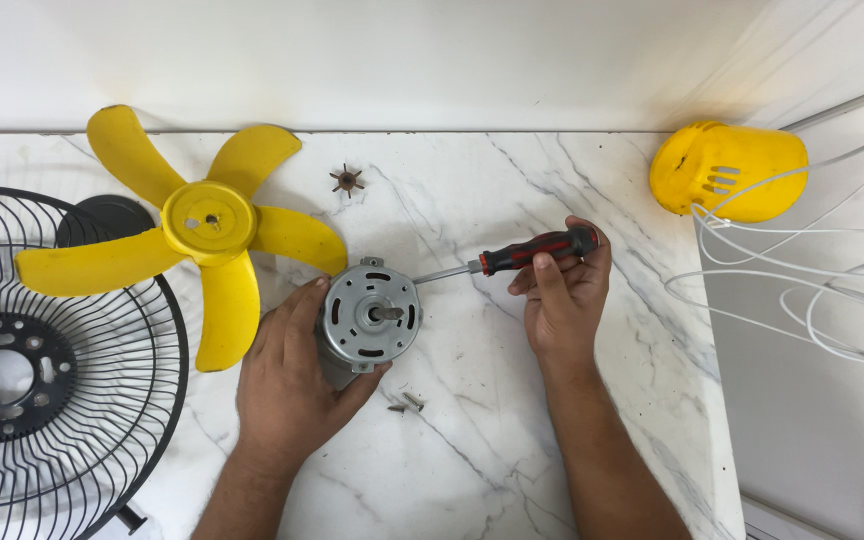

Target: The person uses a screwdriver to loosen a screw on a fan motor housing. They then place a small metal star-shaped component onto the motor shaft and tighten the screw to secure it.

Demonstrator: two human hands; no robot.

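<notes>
right now the left hand [287, 385] is wrapped around the round grey metal fan motor [369, 315], fingers closed on its body from the left and below, holding it with its slotted face and short shaft turned up toward the camera. the motor sits near the middle of the white marble-patterned bench [512, 450]. the right hand [562, 290] is closed around the red and black handle of a screwdriver [517, 254], whose steel shank runs down and to the left so that its tip meets the upper right edge of the motor. two small loose screws [407, 404] lie on the bench just below the motor, near the left thumb. to the left, the yellow plastic five-bladed fan blade [202, 235] lies flat, partly overlapping the black wire fan guard [62, 380] that runs off the left edge. a small dark star-shaped metal part [347, 180] rests near the back wall, apart from the rest. at the far right the yellow plastic motor cover [727, 170] lies on its side, with a white cable [802, 300] looping beside it.
</notes>
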